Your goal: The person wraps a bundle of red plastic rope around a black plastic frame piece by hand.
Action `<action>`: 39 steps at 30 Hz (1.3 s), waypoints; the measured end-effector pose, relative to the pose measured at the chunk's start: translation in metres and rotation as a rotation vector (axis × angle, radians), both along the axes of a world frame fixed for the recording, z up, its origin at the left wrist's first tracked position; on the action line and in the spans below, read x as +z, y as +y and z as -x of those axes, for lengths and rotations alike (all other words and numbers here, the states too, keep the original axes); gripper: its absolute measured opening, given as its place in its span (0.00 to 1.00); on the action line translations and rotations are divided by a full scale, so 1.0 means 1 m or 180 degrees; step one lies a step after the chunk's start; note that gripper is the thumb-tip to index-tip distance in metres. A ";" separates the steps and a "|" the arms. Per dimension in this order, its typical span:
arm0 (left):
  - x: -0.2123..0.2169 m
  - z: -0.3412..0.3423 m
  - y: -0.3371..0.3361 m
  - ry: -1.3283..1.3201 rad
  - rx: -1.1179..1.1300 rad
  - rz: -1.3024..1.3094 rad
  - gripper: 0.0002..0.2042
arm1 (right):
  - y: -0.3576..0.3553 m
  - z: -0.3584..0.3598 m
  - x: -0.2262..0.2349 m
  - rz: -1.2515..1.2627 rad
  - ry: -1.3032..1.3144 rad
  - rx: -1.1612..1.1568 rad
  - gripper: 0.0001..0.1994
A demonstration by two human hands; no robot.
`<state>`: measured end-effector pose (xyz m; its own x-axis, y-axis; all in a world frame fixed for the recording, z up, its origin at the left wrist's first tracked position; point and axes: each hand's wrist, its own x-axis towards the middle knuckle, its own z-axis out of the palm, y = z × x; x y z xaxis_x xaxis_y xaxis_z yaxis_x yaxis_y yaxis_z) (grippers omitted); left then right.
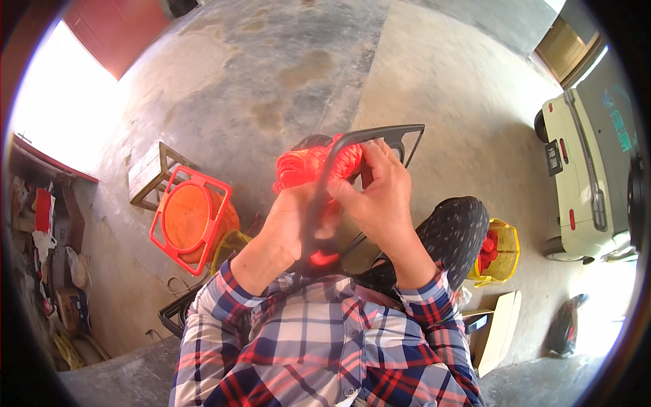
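A bundle of shiny red-orange strands [302, 166], looped like a skein of cord, is in front of me above my lap. My left hand [288, 220] is closed around its near side, the fingers mostly hidden behind the bundle. At its right edge, my right hand [383, 197] has thumb and bent fingers closed on the strands. A dark curved frame [332, 163], blurred in its lower part, crosses in front of the bundle and passes by my right fingers. Whether either hand touches that frame I cannot tell.
An orange-red plastic stool [224, 197] and a wooden stool [146, 178] are at left. At right, a yellow basket [510, 264] holds red pieces. Beyond it is a pale vehicle [586, 190]. A black bag [566, 329] lies lower right. Clutter lines the left wall.
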<state>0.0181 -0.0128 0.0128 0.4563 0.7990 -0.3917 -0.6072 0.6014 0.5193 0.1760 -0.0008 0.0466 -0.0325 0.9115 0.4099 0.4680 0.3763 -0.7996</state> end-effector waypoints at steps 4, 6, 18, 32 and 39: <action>0.002 0.000 0.000 -0.0413 0.0270 0.0046 0.18 | 0.007 -0.004 -0.028 -0.0475 0.0258 0.0131 0.21; 0.010 -0.002 0.000 -0.0499 0.0339 -0.0083 0.20 | 0.008 -0.008 -0.046 -0.0581 0.0634 0.0322 0.18; -0.013 0.043 0.009 -0.0152 0.0450 -0.0523 0.21 | 0.028 -0.107 -0.059 0.1034 0.5069 0.2713 0.27; -0.014 0.049 0.009 0.0129 0.0217 -0.0133 0.19 | -0.009 -0.074 -0.100 0.1748 0.4856 0.0791 0.21; 0.017 0.023 -0.008 0.0649 -0.0066 -0.0605 0.18 | 0.006 -0.021 -0.112 0.2129 0.0649 0.0111 0.10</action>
